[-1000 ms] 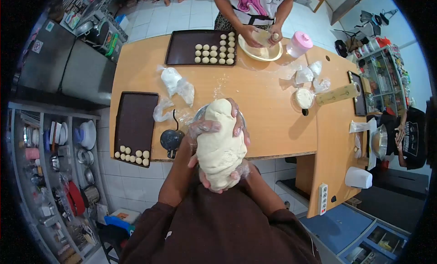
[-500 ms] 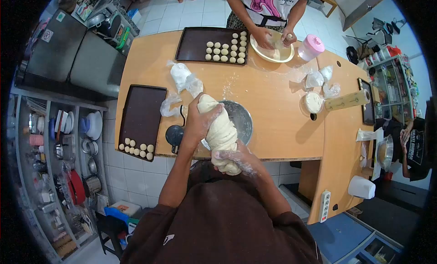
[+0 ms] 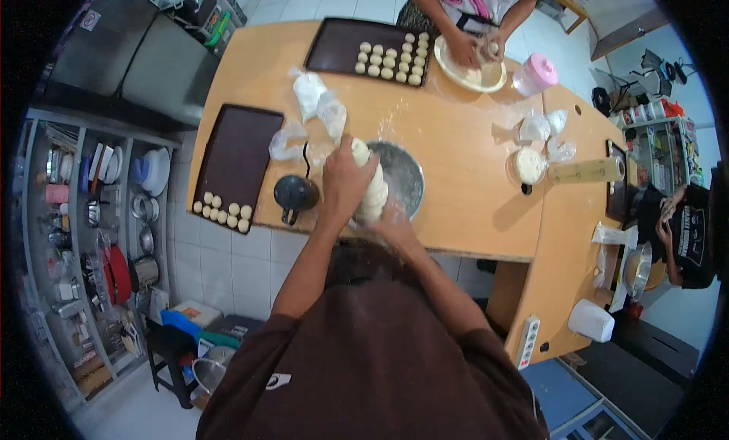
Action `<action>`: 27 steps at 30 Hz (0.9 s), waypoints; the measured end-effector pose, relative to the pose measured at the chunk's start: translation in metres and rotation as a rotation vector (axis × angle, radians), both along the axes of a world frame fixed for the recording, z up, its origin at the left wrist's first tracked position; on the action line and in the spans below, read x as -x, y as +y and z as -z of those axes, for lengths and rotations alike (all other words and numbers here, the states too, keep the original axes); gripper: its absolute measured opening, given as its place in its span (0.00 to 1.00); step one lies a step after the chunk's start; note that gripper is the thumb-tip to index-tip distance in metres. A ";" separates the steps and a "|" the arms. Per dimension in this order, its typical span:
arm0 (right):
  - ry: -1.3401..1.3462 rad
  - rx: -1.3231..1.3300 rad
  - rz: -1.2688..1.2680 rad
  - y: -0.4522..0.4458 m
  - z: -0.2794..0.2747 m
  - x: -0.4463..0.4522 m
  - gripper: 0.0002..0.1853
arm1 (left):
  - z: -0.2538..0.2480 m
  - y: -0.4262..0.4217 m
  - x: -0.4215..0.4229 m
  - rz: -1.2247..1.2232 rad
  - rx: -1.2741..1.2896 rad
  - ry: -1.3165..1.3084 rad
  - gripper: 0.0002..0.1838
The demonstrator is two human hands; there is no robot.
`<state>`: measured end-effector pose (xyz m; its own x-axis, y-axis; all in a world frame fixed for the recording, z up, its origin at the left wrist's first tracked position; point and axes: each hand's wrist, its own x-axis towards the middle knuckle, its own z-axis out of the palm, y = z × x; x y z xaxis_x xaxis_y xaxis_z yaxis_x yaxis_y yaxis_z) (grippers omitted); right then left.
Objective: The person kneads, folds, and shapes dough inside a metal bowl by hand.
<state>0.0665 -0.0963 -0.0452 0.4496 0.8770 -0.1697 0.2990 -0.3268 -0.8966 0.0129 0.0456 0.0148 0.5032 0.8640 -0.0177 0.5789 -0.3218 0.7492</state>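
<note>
A long, thick piece of pale dough (image 3: 374, 193) is gripped at both ends over a floured metal bowl (image 3: 406, 178). My left hand (image 3: 351, 176) wraps round its far upper end. Round the near lower end is my right hand (image 3: 392, 223), dusted with flour and slightly blurred. The dough covers the left part of the bowl, so I cannot tell whether it touches the inside. Just left of my left hand stand a small black appliance (image 3: 296, 193) with a cord and, farther up, plastic bags of white flour (image 3: 310, 94).
Dark trays with dough balls lie at the left (image 3: 237, 155) and the back (image 3: 334, 53). Across the wooden table (image 3: 463, 205), another person's hands work over a cream bowl (image 3: 497, 79). A flour tub (image 3: 529, 165), a patterned roll (image 3: 585, 171) and a power strip (image 3: 528, 341) are at the right.
Both hands have moved the dough away from my body, lowering it toward the bowl. The camera view has shifted slightly. The other person's hands have come closer together above the cream bowl.
</note>
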 end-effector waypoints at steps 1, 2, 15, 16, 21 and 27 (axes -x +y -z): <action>-0.026 0.071 0.003 -0.005 0.003 0.004 0.36 | 0.004 -0.005 0.002 0.007 -0.030 0.048 0.24; -0.066 0.130 0.004 -0.003 0.006 0.002 0.37 | 0.007 -0.009 0.002 -0.011 -0.012 0.086 0.24; -0.622 0.187 -0.116 0.001 0.034 -0.010 0.46 | 0.041 0.025 -0.016 -0.048 0.248 0.434 0.30; -0.573 0.227 -0.127 0.002 0.029 -0.013 0.46 | 0.042 0.026 -0.017 -0.039 0.248 0.436 0.30; -0.618 0.179 -0.125 0.009 0.019 -0.030 0.47 | 0.039 0.018 -0.013 -0.035 0.222 0.294 0.30; -0.568 -0.149 -0.048 0.012 0.039 -0.043 0.41 | 0.051 0.002 0.005 0.099 -0.009 0.054 0.27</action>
